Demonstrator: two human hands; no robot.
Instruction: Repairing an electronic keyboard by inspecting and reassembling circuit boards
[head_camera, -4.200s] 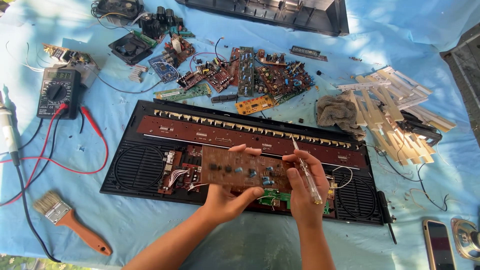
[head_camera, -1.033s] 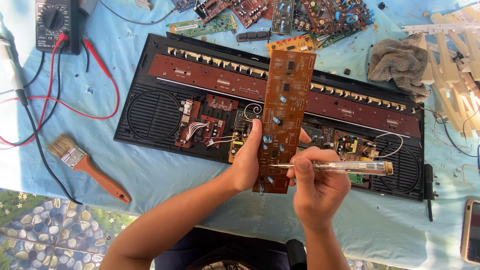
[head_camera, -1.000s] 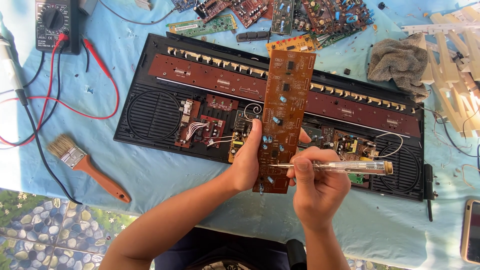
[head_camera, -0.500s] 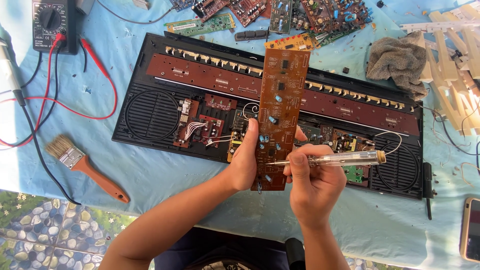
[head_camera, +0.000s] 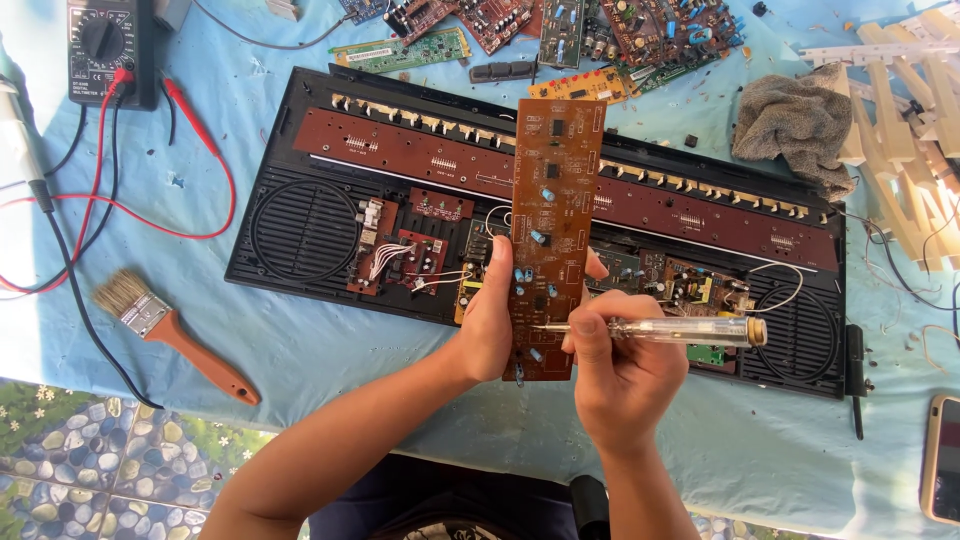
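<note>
— Where the frame ends nearest the person, what lies underfoot?
— Patterned floor (head_camera: 90, 450) of pebble-print with small flowers, showing past the edge of the counter (head_camera: 330, 350), which is draped in pale blue cloth under bright daylight.
— And the hands?
— Just above that edge, the left hand (head_camera: 490, 320) is grasping a long brown circuit board (head_camera: 550, 230) upright by its lower side; the right hand (head_camera: 620, 375) is clenched around a clear-handled screwdriver (head_camera: 650, 330), tip touching the board.
— Behind them?
— A black open keyboard chassis (head_camera: 300, 225) lies flat. A paintbrush (head_camera: 170, 335) rests to its left, a grey rag (head_camera: 795, 125) and cream plastic keys (head_camera: 915, 110) to the right. Farthest off: a multimeter (head_camera: 105, 45) with red leads, and loose green circuit boards (head_camera: 400, 50).
</note>
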